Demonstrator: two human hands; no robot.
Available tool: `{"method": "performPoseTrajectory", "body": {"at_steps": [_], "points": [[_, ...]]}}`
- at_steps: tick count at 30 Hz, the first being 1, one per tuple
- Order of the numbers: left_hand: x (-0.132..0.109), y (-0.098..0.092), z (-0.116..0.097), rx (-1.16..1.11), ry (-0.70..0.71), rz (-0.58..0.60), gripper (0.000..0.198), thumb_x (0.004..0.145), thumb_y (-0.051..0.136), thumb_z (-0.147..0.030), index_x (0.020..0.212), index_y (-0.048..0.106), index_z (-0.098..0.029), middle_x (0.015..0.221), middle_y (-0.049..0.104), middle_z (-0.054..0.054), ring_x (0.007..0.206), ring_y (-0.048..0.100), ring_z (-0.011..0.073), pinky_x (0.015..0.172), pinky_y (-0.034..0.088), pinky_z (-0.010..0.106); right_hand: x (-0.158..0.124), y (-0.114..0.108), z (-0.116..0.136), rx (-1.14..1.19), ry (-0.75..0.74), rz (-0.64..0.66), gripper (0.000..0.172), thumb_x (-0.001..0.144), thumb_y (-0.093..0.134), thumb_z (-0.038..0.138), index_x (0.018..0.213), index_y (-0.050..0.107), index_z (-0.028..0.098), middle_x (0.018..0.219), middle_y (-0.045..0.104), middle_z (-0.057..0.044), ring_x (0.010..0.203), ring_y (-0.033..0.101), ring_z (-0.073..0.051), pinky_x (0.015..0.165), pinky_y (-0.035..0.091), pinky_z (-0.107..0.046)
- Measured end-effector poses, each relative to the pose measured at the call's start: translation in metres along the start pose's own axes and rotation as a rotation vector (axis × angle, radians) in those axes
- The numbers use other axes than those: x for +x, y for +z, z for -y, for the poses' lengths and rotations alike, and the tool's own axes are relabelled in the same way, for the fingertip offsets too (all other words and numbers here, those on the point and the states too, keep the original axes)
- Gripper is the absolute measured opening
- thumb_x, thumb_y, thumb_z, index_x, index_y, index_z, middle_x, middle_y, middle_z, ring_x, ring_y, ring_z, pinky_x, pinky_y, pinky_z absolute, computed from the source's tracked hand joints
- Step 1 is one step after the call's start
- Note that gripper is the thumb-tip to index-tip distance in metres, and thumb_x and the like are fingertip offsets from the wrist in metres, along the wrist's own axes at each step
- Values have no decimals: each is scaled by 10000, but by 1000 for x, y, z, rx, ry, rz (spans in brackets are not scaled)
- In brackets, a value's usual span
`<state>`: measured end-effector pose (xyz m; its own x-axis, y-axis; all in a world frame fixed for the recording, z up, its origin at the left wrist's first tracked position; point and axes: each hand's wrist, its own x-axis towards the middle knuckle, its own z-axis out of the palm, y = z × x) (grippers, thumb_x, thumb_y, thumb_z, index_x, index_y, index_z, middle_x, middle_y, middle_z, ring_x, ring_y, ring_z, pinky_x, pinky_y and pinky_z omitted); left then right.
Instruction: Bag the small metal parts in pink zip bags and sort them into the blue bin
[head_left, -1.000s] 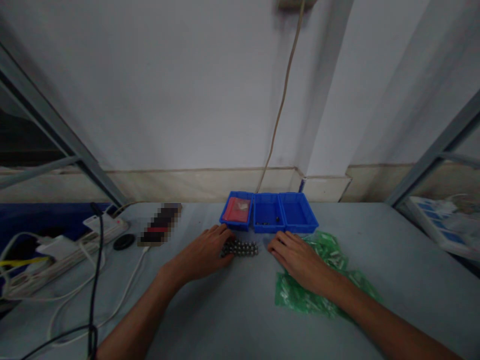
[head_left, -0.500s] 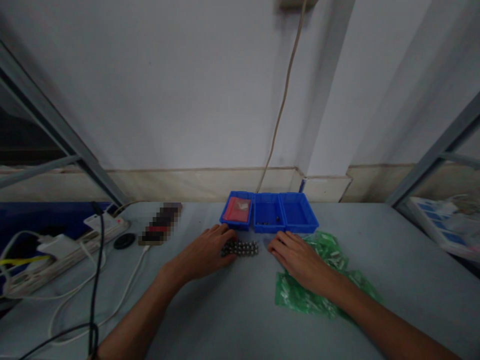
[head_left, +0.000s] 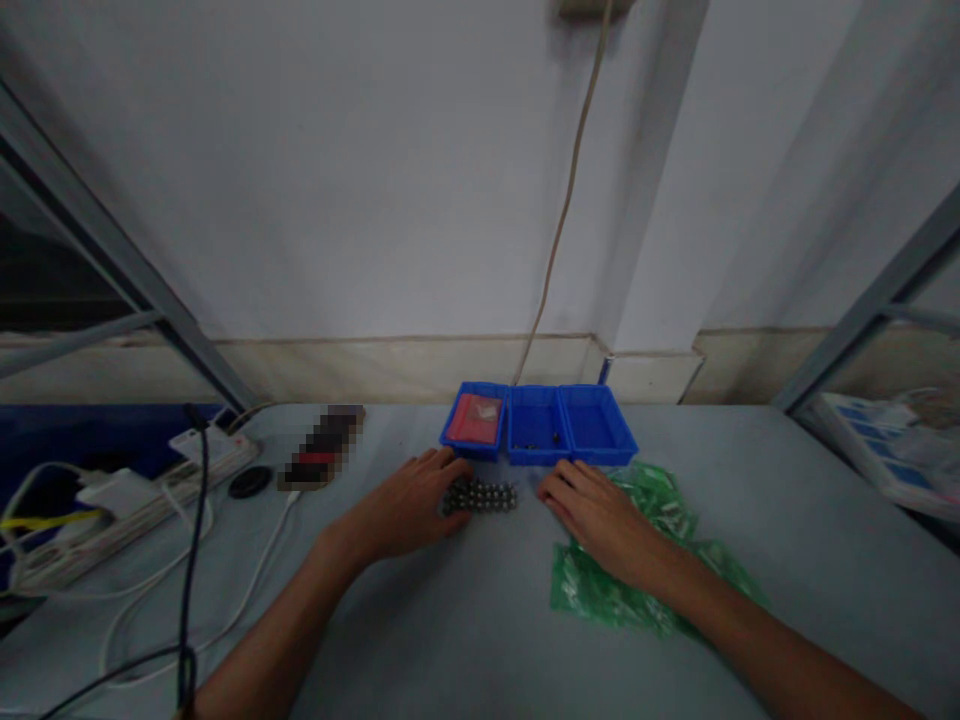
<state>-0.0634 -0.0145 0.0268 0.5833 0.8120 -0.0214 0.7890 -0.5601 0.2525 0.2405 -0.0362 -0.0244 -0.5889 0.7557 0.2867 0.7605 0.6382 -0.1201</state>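
Note:
A block of small dark metallic balls in rows [head_left: 491, 497] lies on the grey table in front of the blue bins. My left hand [head_left: 424, 500] is curved round its left end, thumb at the near side and fingers at the far side. To the right, my right hand [head_left: 592, 510] rests at the edge of crumpled green plastic bags [head_left: 619, 590], its fingers bent and close together; whether anything small is under the fingertips is hidden. The left blue bin [head_left: 448, 440] holds a red packet. A few small dark pieces lie in the middle blue bin [head_left: 534, 458].
The right blue bin [head_left: 598, 425] adjoins the middle one. On the left are a phone-like object [head_left: 322, 450] with a white cable, a black disc [head_left: 250, 482] and a power strip [head_left: 127, 520]. A white box [head_left: 885, 450] stands at the far right.

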Motion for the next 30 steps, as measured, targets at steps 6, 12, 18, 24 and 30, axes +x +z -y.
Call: {"method": "performPoseTrajectory", "body": {"at_steps": [6, 12, 18, 24, 30], "points": [[-1, -2, 0, -4, -27, 8, 279, 928, 691, -302, 1191, 660, -214, 1268, 654, 101, 1180, 639, 322, 1026, 492, 457, -2, -3, 5, 9, -68, 8, 253, 1070, 568, 124, 1285, 680, 193, 1122, 662, -98, 1032, 611, -289, 902, 538, -449], [-1, -2, 0, -1, -24, 10, 267, 916, 681, -302, 1166, 660, -211, 1238, 656, 102, 1149, 644, 322, 1005, 494, 455, -3, -3, 8, 18, -107, 44, 448, 1025, 543, 25, 1436, 604, 190, 1266, 644, -119, 1114, 575, -298, 968, 535, -467], [-2, -2, 2, -9, -26, 24, 275, 902, 667, -290, 1164, 647, -212, 1245, 651, 102, 1130, 641, 313, 999, 496, 458, -3, -2, 7, 70, -146, 30, 567, 994, 521, -22, 1509, 554, 212, 1351, 644, -121, 1151, 559, -289, 1008, 532, -478], [-4, -3, 5, -24, -33, 29, 290, 860, 655, -238, 1148, 639, -211, 1248, 659, 101, 1138, 634, 306, 999, 497, 443, -2, -4, 8, 53, -93, 19, 426, 1027, 557, 28, 1414, 623, 192, 1269, 674, -115, 1112, 595, -288, 972, 553, -466], [-5, -3, 3, -35, -47, 34, 294, 863, 655, -246, 1155, 637, -214, 1250, 671, 100, 1138, 644, 308, 1003, 498, 441, -1, -1, 4, 24, -46, -23, 321, 1046, 546, 47, 1318, 663, 172, 1184, 686, -122, 1097, 631, -295, 984, 552, -490]]}}
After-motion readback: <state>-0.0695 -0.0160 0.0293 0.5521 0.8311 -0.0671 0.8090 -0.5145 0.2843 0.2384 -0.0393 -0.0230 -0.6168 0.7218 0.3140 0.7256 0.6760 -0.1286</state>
